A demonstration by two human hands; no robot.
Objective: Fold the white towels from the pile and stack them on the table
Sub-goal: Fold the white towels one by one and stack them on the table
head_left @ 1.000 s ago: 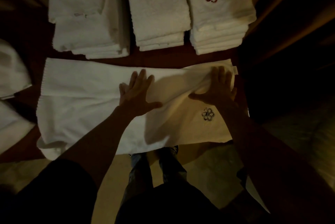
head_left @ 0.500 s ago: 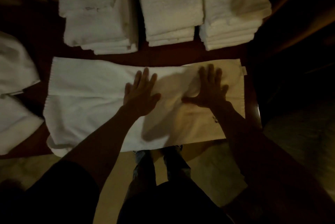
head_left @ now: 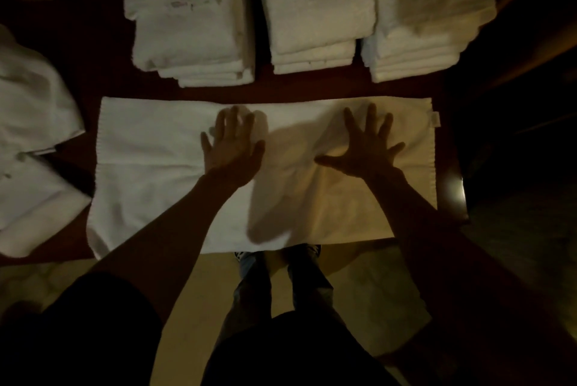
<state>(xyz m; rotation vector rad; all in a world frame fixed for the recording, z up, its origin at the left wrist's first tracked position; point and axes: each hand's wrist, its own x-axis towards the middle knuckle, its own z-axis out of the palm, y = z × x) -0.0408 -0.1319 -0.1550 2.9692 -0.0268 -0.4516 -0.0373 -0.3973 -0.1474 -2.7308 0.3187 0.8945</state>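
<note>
Towel lies flat under both hands

Towel (head_left: 150,173) is spread lengthwise on the dark worktop (head_left: 103,73), near its front edge. The left hand (head_left: 232,150) rests flat at the middle of the towel, fingers spread. The right hand (head_left: 368,148) presses flat toward the right end, fingers wide apart. Behind stand three stacks of folded towels (head_left: 315,11). Loose white towels (head_left: 34,142) lie at the left.
</note>
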